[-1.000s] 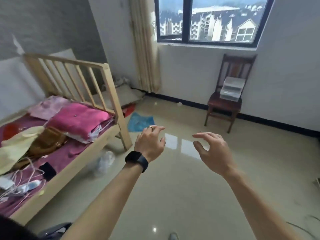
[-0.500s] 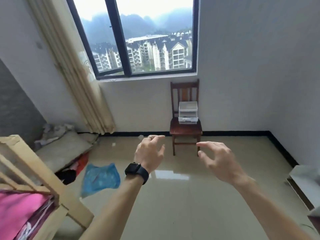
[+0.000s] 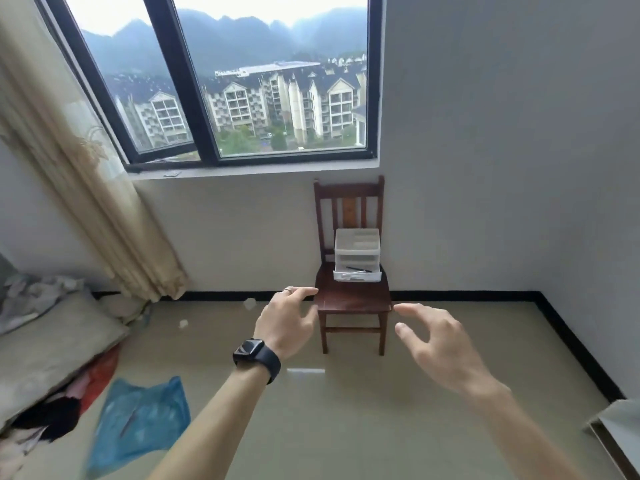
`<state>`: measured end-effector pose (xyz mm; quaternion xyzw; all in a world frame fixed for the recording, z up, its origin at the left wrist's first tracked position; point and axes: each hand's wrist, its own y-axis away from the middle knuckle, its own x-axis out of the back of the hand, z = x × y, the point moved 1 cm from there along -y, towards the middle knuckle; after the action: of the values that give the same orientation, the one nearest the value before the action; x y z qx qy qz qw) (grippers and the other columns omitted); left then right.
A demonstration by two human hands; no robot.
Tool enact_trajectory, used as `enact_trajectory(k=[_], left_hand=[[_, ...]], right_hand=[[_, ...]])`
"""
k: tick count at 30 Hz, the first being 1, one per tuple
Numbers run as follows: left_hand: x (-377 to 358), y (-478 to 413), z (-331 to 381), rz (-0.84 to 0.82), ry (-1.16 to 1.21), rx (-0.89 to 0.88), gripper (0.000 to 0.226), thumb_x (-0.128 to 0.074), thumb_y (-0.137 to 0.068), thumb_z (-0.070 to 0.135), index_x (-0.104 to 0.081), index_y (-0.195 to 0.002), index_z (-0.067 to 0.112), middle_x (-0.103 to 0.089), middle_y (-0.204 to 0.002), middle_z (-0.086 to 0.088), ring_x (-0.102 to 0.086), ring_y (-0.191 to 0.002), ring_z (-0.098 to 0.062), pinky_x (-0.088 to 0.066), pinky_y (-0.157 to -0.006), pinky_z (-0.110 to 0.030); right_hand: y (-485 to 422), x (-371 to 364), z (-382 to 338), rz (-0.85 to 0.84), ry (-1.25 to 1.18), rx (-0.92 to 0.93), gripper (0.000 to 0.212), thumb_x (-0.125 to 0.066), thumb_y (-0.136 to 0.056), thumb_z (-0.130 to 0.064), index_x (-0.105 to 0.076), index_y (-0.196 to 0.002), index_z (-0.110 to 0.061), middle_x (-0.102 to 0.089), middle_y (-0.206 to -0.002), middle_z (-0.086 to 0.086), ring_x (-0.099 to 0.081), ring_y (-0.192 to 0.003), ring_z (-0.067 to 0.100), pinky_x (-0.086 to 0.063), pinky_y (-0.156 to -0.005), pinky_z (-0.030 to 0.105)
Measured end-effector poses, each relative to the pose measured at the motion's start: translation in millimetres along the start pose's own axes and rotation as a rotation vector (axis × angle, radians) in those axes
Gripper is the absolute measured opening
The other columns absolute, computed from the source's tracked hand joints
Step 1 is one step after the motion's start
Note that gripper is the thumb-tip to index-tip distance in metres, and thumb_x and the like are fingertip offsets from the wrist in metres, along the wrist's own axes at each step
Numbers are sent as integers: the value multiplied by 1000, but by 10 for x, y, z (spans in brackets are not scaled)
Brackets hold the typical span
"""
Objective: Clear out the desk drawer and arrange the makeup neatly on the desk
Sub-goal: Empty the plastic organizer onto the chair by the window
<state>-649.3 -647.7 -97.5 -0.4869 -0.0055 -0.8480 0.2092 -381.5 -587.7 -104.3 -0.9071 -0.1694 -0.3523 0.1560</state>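
A small white plastic drawer unit (image 3: 357, 255) stands on the seat of a dark wooden chair (image 3: 353, 299) against the far wall under the window. Its bottom drawer is pulled out a little, with a thin dark stick lying in it. My left hand (image 3: 285, 320), with a ring and a black watch at the wrist, is raised in front of the chair's left edge, fingers relaxed and empty. Held out below and right of the chair, my right hand (image 3: 438, 344) has its fingers spread and holds nothing. Both hands are well short of the chair.
A blue plastic bag (image 3: 138, 424) lies on the tiled floor at lower left beside a mattress with clothes (image 3: 48, 348). A beige curtain (image 3: 79, 174) hangs at the left. The corner of a white piece of furniture (image 3: 620, 431) shows at the lower right edge.
The view has swung right from the bed toward the window wall, and the chair now sits larger and centred. Both hands stay raised and empty.
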Motion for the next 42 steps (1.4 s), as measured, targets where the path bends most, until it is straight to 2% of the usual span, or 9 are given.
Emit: enact_trajectory(k=[4,8,15,22,28,31,37,42], left_hand=[[-417,-686,-173,-48,67,54,33,-60,-94,34,-64,-127,36,-61,-126,16,-54,-120,-6,-45,-97,-24],[-967,-1440,-442,-173,75,99,35,-59,-93,33,-62,-128,34,-61,-127,12,-53,-123,-8,-45,-100,-28],[-1968,-2858,-984,-402,41,142,36,-56,-94,33,-61,-130,32,-60,-130,9,-54,-123,-12,-44,-101,-26],[-2694,-3908,-1262,-632,-13,207,40,-51,-94,35,-56,-134,33,-57,-132,5,-54,-122,-15,-45,-97,-28],[-3291,-4664,-1407,-720,-40,257,40,-50,-95,37,-55,-134,32,-56,-135,4,-53,-125,-17,-46,-99,-32],[-3592,-5047,-1484,-712,-59,302,39,-50,-96,38,-54,-134,32,-55,-135,3,-51,-126,-18,-46,-99,-34],[-4210,-5645,-1689,-708,-107,357,36,-49,-98,38,-54,-132,28,-55,-133,2,-51,-122,-21,-50,-93,-38],[-4916,-6018,-1903,-775,-232,297,29,-51,-98,31,-53,-124,18,-55,-122,-4,-50,-117,-27,-49,-80,-41]], right_hand=[[-735,-135,317,-64,-6,-55,32,-63,-97,-33,-63,-128,-37,-60,-118,-27,-49,-122,0,-36,-105,23],[-1536,-381,734,-145,-18,-115,31,-62,-97,-34,-62,-128,-37,-63,-120,-25,-53,-118,1,-37,-100,20],[-2968,-916,1505,-247,17,-237,31,-61,-98,-30,-62,-128,-33,-65,-121,-21,-57,-116,-4,-41,-99,18],[-3979,-1353,2090,-349,49,-408,29,-61,-97,-27,-63,-125,-32,-66,-115,-18,-60,-111,0,-46,-100,24],[-4802,-1749,2650,-466,74,-499,32,-60,-95,-25,-62,-127,-28,-67,-113,-13,-64,-100,3,-50,-95,29],[-5292,-1949,2938,-502,111,-508,32,-58,-95,-29,-59,-127,-31,-64,-113,-16,-63,-95,1,-49,-88,27],[-6121,-2437,3470,-619,200,-441,37,-54,-100,-24,-54,-137,-21,-59,-132,-3,-57,-120,19,-44,-101,31],[-6596,-3059,3910,-755,297,-319,46,-50,-102,-15,-44,-148,-16,-48,-145,2,-49,-132,24,-38,-108,31]])
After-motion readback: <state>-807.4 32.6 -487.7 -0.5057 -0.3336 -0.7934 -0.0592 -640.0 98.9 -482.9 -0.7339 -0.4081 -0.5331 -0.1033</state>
